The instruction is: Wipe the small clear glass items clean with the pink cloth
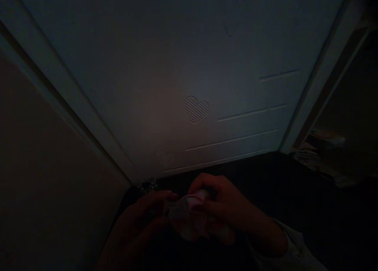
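Observation:
The light is very dim, so details are hard to make out. A soft, crumpled pink-and-white piece, like cloth or thin wrapping (pixel 191 216), is between my two hands at the lower middle. My right hand (pixel 224 202) has its fingers and thumb closed on the top and right of it. From the left, my left hand (pixel 144 216) reaches its left edge, with the thumb and fingers curled around that side. Folds of the piece hang below the hands. Its exact kind cannot be made out.
A pale door (pixel 141 86) with engraved hearts and lines stands ahead in its frame. A plain wall (pixel 44 164) rises at the left. Dark floor (pixel 251 168) lies below. Blurred pale items (pixel 325 145) sit at the right, beyond the door frame.

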Demonstrator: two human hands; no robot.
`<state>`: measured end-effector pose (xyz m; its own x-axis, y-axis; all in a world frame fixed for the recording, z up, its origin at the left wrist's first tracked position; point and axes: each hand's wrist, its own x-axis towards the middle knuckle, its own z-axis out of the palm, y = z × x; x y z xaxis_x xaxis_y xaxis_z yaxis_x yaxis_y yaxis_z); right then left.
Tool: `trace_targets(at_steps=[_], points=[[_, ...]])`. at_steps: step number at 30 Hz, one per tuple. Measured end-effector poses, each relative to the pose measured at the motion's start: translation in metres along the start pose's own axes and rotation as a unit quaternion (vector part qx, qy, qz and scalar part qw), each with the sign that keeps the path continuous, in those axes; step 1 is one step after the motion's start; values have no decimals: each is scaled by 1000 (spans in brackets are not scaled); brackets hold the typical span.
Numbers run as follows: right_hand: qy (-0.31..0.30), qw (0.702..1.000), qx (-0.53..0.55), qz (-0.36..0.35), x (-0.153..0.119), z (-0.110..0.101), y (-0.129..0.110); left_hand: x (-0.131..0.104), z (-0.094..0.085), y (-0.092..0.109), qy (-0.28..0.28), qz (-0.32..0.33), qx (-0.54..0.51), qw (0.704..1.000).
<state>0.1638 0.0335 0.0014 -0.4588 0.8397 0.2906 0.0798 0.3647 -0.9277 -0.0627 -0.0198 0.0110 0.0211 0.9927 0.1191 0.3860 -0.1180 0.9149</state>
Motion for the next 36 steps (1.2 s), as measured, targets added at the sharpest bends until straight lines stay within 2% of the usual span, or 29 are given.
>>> trace_targets(at_steps=[4,7,11,15,22,28,36], points=[[-2,1000,10,18,1,-1,0,-3,-2,-4,-4,5,19,1000],[-2,1000,-2,4,0,-1,-1,-3,1,-4,-11,9,-16,1000],[17,995,-85,-57,-1,0,-1,3,10,-1,12,12,-76,997],[44,976,-175,-125,-1,3,1,12,16,5,71,1,-18,997],[76,949,-238,-193,1,5,2,17,19,18,66,-29,33,997],[80,953,-224,-186,0,4,0,15,17,17,69,-36,40,996],[66,968,-186,-154,-1,5,1,10,13,10,56,-11,52,997]])
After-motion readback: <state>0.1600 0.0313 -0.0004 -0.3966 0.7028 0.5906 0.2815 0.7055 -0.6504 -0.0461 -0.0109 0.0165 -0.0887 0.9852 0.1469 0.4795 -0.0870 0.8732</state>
